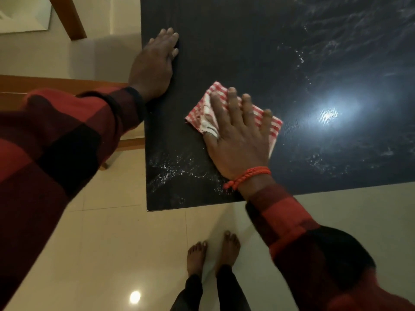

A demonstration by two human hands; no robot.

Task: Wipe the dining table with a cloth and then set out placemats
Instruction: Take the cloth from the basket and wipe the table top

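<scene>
The dark dining table (247,41) fills the upper right, its near left corner towards me. A folded red-and-white checked cloth (198,111) lies on it near that corner. My right hand (238,135) presses flat on the cloth with straight, spread fingers; a red cord band circles the wrist. My left hand (155,63) rests flat on the table's left edge, fingers straight, holding nothing. Wet streaks glisten on the tabletop near the front corner and far right. No placemats are in view.
A wooden chair (67,84) stands left of the table, partly behind my left sleeve. A wooden leg (67,16) slants at the top left. My bare feet (213,252) stand on pale floor tiles just before the table's front edge.
</scene>
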